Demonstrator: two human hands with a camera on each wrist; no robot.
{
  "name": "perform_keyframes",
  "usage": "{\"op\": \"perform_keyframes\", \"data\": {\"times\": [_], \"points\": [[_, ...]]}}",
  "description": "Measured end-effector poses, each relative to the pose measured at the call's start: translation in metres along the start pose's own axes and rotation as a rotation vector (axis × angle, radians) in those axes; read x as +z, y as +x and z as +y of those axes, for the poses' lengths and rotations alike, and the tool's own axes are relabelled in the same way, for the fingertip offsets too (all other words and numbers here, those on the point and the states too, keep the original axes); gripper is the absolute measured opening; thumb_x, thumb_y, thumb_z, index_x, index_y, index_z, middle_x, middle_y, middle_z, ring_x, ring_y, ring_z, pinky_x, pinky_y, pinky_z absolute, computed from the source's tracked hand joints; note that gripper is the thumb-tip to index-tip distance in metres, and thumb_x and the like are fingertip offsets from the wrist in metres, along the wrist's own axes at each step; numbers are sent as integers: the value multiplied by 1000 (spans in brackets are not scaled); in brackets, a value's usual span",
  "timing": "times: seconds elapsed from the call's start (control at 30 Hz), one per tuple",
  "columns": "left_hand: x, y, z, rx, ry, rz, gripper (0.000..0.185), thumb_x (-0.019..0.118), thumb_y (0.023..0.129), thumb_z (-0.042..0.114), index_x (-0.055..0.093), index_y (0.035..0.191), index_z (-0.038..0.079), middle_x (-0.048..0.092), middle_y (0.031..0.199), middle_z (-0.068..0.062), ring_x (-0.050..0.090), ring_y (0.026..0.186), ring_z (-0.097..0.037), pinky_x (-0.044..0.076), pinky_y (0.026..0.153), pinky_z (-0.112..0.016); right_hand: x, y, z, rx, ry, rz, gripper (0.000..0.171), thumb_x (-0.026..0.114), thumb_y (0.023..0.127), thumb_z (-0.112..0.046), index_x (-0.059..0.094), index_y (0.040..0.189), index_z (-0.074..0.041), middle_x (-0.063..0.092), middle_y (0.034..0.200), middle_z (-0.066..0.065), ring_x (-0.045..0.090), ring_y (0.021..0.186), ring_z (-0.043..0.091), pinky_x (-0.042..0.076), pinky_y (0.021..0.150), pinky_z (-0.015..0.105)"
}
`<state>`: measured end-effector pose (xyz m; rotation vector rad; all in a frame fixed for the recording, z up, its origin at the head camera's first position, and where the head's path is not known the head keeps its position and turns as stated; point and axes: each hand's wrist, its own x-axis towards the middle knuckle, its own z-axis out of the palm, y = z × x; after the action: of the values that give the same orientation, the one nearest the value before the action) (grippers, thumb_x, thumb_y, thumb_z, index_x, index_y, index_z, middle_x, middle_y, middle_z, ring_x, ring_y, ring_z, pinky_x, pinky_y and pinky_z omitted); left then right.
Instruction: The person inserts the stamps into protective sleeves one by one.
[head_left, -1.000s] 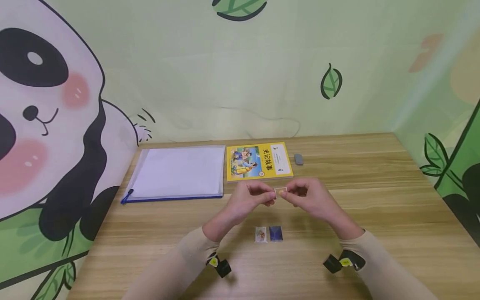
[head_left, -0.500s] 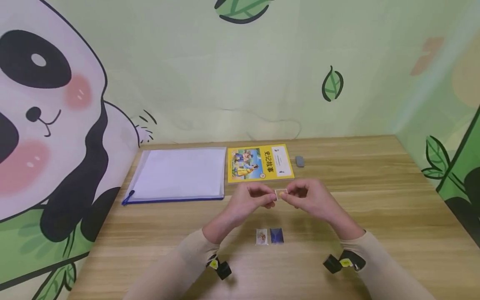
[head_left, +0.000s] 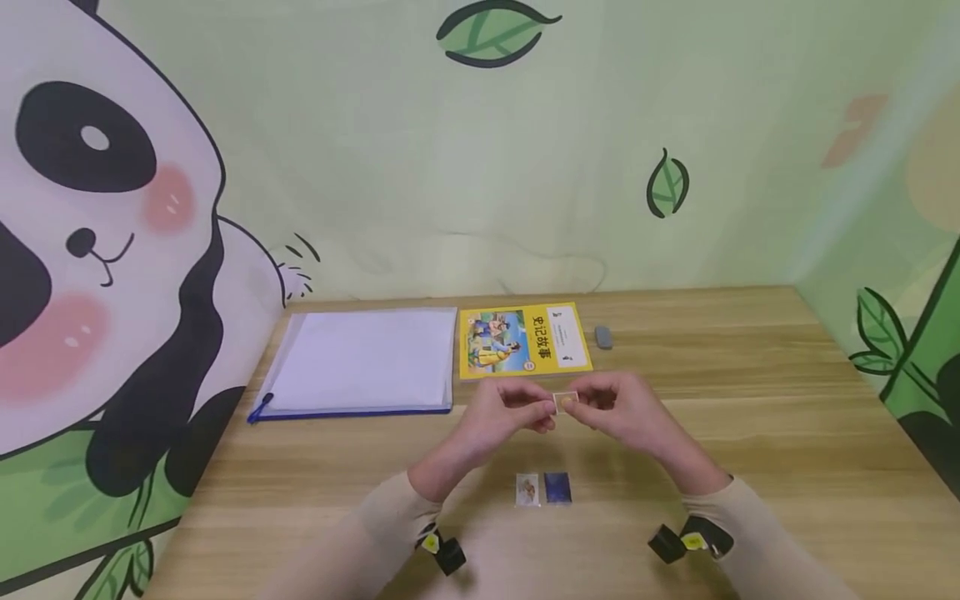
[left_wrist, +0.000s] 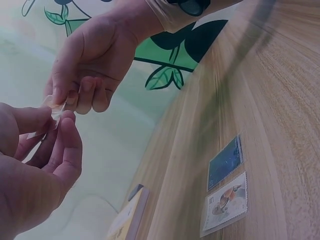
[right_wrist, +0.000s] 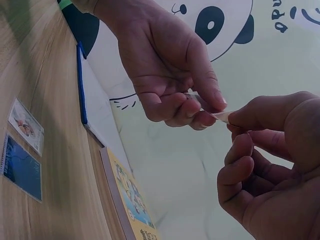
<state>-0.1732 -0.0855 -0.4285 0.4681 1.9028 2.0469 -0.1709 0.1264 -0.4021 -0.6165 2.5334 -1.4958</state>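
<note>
Above the table (head_left: 750, 400), both hands pinched one small sleeved stamp (head_left: 565, 402): left hand (head_left: 504, 414) and right hand (head_left: 626, 410) by fingertips at opposite edges, likely keeping its face unsmudged; two stamps (head_left: 543, 489) lay flat below.

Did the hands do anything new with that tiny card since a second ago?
Hardly anything. The left hand and right hand still pinch the small clear-sleeved card between them above the wooden table. Only the view tilted slightly. The two small sleeved stamps lie where they were.
</note>
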Motion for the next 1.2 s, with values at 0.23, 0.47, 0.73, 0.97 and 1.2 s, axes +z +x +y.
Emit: {"op": "perform_keyframes", "data": {"times": [0.23, 0.47, 0.73, 0.97, 1.2], "points": [[2, 0, 1, 9, -20, -1, 18, 66, 90, 0, 66, 102, -14, 67, 95, -31, 69, 72, -14, 63, 72, -32, 7, -1, 5, -68, -5, 48, 8, 70, 91, -18, 75, 93, -11, 65, 77, 3, 53, 64, 13, 47, 52, 21], [2, -1, 0, 8, -30, 13, 19, 67, 90, 0, 66, 103, -14, 71, 87, -10, 69, 72, -13, 62, 72, -31, 7, -2, 1, -32, -104, 63, 7, 69, 92, -19, 74, 92, -15, 65, 77, -2, 54, 66, 15, 48, 55, 22], [0, 1, -1, 17, 16, 18, 20, 69, 89, 3, 67, 103, -11, 72, 90, -16, 69, 72, -13, 62, 73, -32, 5, -1, -1, -33, -141, 46, 9, 68, 91, -18, 75, 90, -11, 63, 73, -3, 52, 65, 15, 45, 53, 21], [1, 0, -2, 11, 41, 29, 19, 69, 89, 4, 69, 102, -10, 72, 90, -19, 69, 71, -13, 62, 71, -31, 6, -2, -1, -23, -159, 35, 12, 69, 91, -18, 74, 90, -7, 61, 72, -2, 50, 64, 13, 43, 53, 20], [1, 2, -3, 15, 88, 52, 16, 69, 90, 6, 71, 101, -5, 70, 95, -26, 69, 71, -14, 62, 72, -33, 4, -1, -4, 5, -203, 26, 10, 68, 92, -20, 73, 88, -14, 61, 72, -3, 51, 66, 15, 44, 54, 22]]}}
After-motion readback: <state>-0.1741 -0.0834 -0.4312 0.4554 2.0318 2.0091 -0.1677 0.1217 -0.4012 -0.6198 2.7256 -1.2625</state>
